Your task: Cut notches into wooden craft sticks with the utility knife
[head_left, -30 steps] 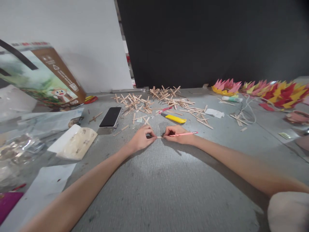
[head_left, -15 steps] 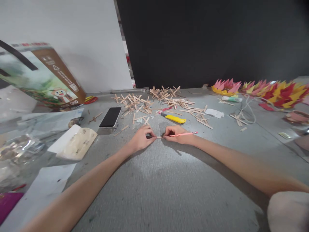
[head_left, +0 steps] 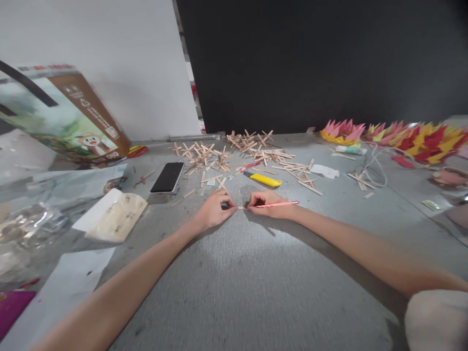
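Note:
Between my hands, low over the grey table (head_left: 234, 282), is a short flat wooden stick (head_left: 241, 208). My left hand (head_left: 217, 208) pinches its left end between thumb and forefinger. My right hand (head_left: 268, 204) is closed around a pink pencil (head_left: 280, 204), whose eraser end points to the right. The pencil's tip is hidden by the fingers at the stick's right end; whether those fingers also grip the stick is too small to tell. Just beyond my right hand lies a yellow utility knife (head_left: 265, 179).
Heaps of small wooden sticks, many crossed, (head_left: 206, 153) lie behind my hands. A smartphone (head_left: 168, 177) and a cream tissue pack (head_left: 119, 217) are to the left, near a printed bag (head_left: 84, 122). Pink, red and yellow folded-paper pieces (head_left: 427, 141) stand at the back right beside a white cable (head_left: 376, 165).
The pencil's eraser end has shifted very slightly to the right and up. My left hand and the stick stay in place.

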The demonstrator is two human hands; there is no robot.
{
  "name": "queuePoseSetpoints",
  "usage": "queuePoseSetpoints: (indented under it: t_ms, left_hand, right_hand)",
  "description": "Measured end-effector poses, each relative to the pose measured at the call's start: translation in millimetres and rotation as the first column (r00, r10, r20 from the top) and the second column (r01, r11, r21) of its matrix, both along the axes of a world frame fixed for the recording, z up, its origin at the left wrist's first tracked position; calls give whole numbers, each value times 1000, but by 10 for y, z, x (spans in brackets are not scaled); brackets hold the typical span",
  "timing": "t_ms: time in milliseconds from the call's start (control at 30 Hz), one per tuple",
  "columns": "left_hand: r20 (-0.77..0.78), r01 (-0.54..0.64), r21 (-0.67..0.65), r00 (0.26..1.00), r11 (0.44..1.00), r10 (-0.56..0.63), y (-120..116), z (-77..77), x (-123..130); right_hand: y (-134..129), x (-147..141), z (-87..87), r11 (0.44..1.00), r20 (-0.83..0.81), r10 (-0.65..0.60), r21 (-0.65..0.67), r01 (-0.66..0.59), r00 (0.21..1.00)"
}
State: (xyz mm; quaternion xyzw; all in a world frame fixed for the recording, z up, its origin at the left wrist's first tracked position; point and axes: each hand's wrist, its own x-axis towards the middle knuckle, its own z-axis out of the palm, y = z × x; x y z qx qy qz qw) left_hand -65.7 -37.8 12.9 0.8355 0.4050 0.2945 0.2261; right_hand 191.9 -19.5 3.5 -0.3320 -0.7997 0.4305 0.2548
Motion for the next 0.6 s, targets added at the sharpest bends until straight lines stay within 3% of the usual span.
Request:
queuePoseSetpoints:
  t_ms: [433, 600]
  left_hand:
    - [-4, -6, -18, 1000, 1000, 5, -3, -7, 1]
    - [4, -7, -10, 1000, 1000, 7, 11, -22, 1]
  right_hand:
    - [-31, -16, 84, 999, 2, -9, -37, 9, 1000]
    - [-49, 23, 126, 992, -57, -114, -63, 110, 992]
